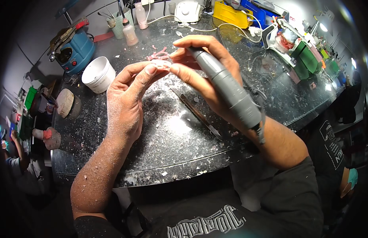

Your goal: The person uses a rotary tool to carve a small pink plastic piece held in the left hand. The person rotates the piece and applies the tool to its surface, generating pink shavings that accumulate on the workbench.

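My left hand [125, 90], dusted white, pinches a small pink-and-white denture piece [162, 64] between thumb and fingers. Across from it, my right hand [204, 90] grips a thick grey rotary handpiece [227, 85], its body slanting over the back of the hand. The right thumb touches or nearly touches the denture piece; any bur at the tool's tip is not clearly visible. Just beyond the fingers lie thin pink strips [159, 54]. Between my forearms, a slim knife-like hand tool [196, 114] rests on the bench.
White dust and scraps cover the dark bench [164, 158]. On the left stand a white tub [98, 75], a blue machine [73, 49] and plaster pieces [65, 102]. Behind are a bottle [130, 35], a white control box [188, 12] with a cable, and a yellow bin [231, 15]. Green-and-white equipment [299, 55] stands right.
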`<state>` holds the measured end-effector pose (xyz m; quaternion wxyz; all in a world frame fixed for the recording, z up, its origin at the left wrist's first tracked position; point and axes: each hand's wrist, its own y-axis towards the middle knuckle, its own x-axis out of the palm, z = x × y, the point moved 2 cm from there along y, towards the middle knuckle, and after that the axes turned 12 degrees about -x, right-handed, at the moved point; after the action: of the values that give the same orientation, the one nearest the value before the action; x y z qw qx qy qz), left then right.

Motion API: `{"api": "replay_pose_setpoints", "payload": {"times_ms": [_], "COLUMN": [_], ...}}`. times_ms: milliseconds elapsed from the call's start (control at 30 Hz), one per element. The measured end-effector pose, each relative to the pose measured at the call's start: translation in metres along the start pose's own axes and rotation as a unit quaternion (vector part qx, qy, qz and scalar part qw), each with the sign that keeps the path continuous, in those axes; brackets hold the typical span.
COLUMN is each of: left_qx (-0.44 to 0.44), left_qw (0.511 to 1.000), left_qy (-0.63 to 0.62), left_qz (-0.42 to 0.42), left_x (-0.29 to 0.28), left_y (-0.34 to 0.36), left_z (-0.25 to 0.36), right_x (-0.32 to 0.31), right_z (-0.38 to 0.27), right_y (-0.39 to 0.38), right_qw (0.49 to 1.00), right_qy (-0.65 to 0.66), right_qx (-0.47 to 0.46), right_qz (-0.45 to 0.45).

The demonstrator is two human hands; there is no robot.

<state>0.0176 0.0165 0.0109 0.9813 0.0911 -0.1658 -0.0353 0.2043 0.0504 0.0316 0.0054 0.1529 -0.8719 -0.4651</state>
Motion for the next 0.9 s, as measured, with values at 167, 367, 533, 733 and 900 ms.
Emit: {"api": "replay_pose_setpoints", "payload": {"times_ms": [167,367,533,733,900], "left_qx": [-0.001,-0.001,-0.019,0.033,0.036], "left_qw": [0.999,0.999,0.996,0.988,0.992], "left_qy": [0.045,0.038,0.089,0.146,0.118], "left_qz": [0.023,0.001,0.025,0.025,0.008], "left_x": [-0.001,-0.001,0.000,-0.002,0.005], "left_y": [-0.002,0.000,-0.003,-0.002,-0.004], "left_z": [0.002,0.001,-0.002,0.006,0.007], "right_x": [0.001,-0.001,-0.005,-0.005,-0.005], "right_z": [0.002,0.005,0.008,0.009,0.014], "right_y": [-0.001,-0.002,0.000,0.001,-0.003], "right_qw": [0.999,0.999,0.996,0.999,0.997], "right_qy": [0.013,-0.023,-0.036,-0.025,0.072], "right_qx": [-0.028,-0.038,-0.076,-0.043,0.037], "right_qz": [-0.009,-0.022,-0.015,-0.017,0.018]}}
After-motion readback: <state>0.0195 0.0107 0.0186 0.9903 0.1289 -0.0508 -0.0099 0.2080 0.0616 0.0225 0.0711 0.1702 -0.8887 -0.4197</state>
